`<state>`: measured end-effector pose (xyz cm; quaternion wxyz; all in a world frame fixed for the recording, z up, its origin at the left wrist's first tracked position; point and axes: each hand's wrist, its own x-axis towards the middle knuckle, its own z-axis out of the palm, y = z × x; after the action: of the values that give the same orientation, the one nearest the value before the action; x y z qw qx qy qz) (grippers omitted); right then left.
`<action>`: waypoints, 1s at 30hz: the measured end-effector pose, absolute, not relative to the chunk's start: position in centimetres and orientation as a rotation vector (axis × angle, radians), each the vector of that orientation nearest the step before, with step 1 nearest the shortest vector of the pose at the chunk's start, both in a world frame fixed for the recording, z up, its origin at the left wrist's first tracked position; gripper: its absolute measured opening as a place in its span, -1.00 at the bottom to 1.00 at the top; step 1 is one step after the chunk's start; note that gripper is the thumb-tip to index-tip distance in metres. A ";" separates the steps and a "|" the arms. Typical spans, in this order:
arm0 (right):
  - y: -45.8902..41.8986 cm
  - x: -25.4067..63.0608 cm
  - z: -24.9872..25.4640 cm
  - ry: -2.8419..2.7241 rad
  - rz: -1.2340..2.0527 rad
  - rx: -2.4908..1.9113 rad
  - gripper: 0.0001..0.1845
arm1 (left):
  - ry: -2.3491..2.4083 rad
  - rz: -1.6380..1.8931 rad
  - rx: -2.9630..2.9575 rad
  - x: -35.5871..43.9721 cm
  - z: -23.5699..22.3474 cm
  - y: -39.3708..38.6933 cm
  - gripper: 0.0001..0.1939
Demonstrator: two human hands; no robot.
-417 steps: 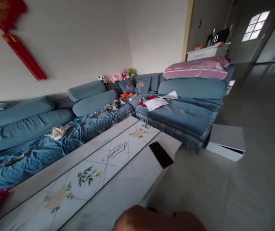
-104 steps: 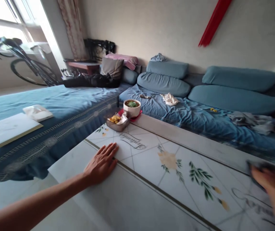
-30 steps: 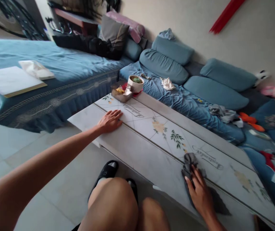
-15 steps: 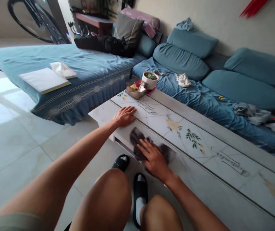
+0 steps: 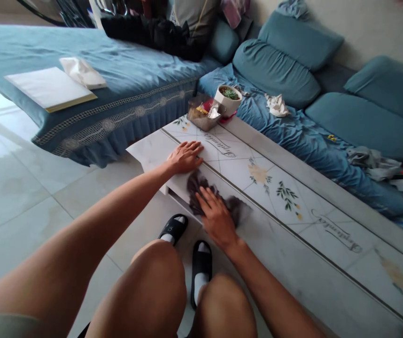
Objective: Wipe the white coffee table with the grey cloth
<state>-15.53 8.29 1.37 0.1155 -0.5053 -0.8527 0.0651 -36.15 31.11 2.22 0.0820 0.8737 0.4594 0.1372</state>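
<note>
My left hand (image 5: 185,157) lies flat on the white floral-printed coffee table (image 5: 150,150), fingers apart and holding nothing. My right hand (image 5: 216,216) presses a crumpled dark grey cloth (image 5: 198,191) onto the tabletop, close to the table's near edge. The cloth spreads out on both sides of that hand and sits just next to my left hand. At the far end of the table stand a white pot with a small succulent (image 5: 228,99) and a brown tray of food scraps and tissue (image 5: 203,115).
Black slippers (image 5: 174,229) and my knees lie below the table's near edge. Behind it, a blue sofa (image 5: 124,70) holds a white board (image 5: 50,88), a tissue pack (image 5: 82,72), teal bolsters (image 5: 275,70), and crumpled cloths (image 5: 374,163). Tiled floor (image 5: 21,206) spreads left.
My right hand and the cloth have moved along the table toward my left hand, and the cloth now lies spread wider. My left hand stays in place, while the view has tilted and shifted.
</note>
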 end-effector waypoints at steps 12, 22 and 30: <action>-6.9 1.2 1.7 -2.355 0.018 -1.632 0.03 | 1.355 0.395 2.588 -36.2 1.9 31.4 -0.22; 7.6 -16.1 0.9 -2.449 0.208 -1.563 -0.16 | 1.388 0.392 2.619 -36.2 2.6 31.0 -0.25; 2.2 -9.9 1.4 -2.393 0.165 -1.536 -0.07 | 1.394 0.318 2.615 -36.3 3.1 30.8 -0.22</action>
<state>-9.86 2.19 1.41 0.1462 -0.5334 -0.8311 0.0574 -36.33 30.84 3.11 0.0807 0.8745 0.4662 0.1064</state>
